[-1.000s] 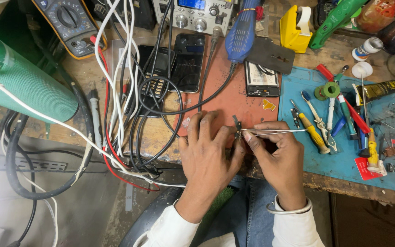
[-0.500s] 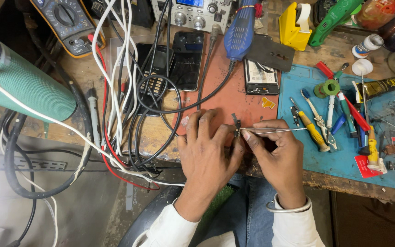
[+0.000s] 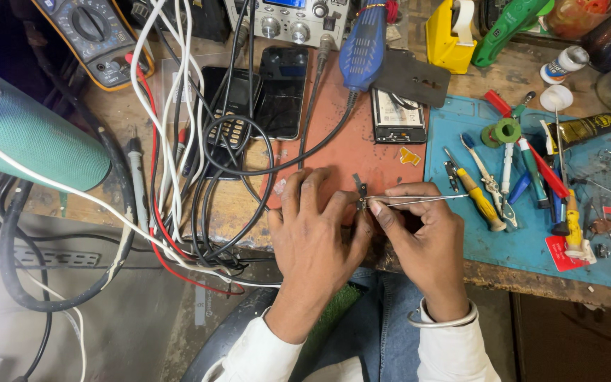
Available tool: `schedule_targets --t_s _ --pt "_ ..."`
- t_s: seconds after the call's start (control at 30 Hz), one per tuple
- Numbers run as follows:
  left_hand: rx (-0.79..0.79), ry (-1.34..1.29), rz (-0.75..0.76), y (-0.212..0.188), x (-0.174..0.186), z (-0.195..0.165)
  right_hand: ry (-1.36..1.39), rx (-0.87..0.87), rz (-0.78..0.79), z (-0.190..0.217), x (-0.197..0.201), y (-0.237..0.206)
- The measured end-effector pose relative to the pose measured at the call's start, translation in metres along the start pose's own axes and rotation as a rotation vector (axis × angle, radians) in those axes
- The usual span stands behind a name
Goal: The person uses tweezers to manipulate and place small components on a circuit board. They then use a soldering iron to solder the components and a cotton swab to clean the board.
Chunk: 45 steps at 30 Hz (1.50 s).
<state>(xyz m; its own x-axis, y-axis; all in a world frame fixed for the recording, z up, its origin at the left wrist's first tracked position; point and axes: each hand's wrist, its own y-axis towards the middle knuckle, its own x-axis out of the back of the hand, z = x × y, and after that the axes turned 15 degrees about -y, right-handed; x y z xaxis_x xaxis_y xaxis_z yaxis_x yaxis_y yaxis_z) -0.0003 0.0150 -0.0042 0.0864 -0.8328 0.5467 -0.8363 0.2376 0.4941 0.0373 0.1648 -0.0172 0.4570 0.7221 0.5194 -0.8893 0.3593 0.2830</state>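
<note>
Two bare hands meet at the front edge of a crowded repair bench, seen from above. At far left a green cylinder (image 3: 33, 141) lies on its side, with a yellow-cased meter (image 3: 93, 35) beyond it and a tangle of white, red and black cables (image 3: 178, 177) spilling off the bench edge. Two dark phones (image 3: 256, 95) rest face up behind the cables. The left hand (image 3: 316, 230) lies palm down on the reddish mat (image 3: 334, 141), fingers spread and curled at the tips, apparently pinning a small dark part (image 3: 361, 192) so it cannot slide. The right hand (image 3: 419, 233) is closed in a pinch around slim metal tweezers (image 3: 419, 199), their tips brought to that part, a grip suited to fine work. An opened phone (image 3: 399, 117) sits just behind. On the blue mat (image 3: 525, 240) at right, screwdrivers (image 3: 479, 198) and other small tools lie loose within easy reach.
</note>
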Motion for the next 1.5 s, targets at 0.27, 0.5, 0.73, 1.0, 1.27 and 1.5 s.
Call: schedule_targets --t_s 0.27,0.5,0.73,1.0,1.27,1.5 --pt "-0.002 0.002 0.009 -0.0007 0.0001 0.0005 0.014 0.001 0.003 0.0007 0.0002 -0.0003" --pt "0.015 -0.011 0.02 -0.0004 0.0011 0.0004 -0.024 0.024 -0.004 0.004 0.0016 0.0009" --pt "0.004 0.013 0.013 0.0 0.0005 0.0 -0.038 0.009 -0.006 0.0025 0.001 -0.0002" --pt "-0.002 0.015 0.015 -0.0008 0.001 0.0003 -0.019 0.015 -0.001 0.0015 0.0018 -0.001" --pt "0.002 0.014 0.009 -0.0001 -0.0001 0.0005 -0.016 0.016 -0.008 0.0041 0.0006 -0.0007" --pt "0.016 0.012 0.021 -0.0001 0.0008 -0.0005 -0.045 0.018 -0.008 0.0044 0.0016 0.0"
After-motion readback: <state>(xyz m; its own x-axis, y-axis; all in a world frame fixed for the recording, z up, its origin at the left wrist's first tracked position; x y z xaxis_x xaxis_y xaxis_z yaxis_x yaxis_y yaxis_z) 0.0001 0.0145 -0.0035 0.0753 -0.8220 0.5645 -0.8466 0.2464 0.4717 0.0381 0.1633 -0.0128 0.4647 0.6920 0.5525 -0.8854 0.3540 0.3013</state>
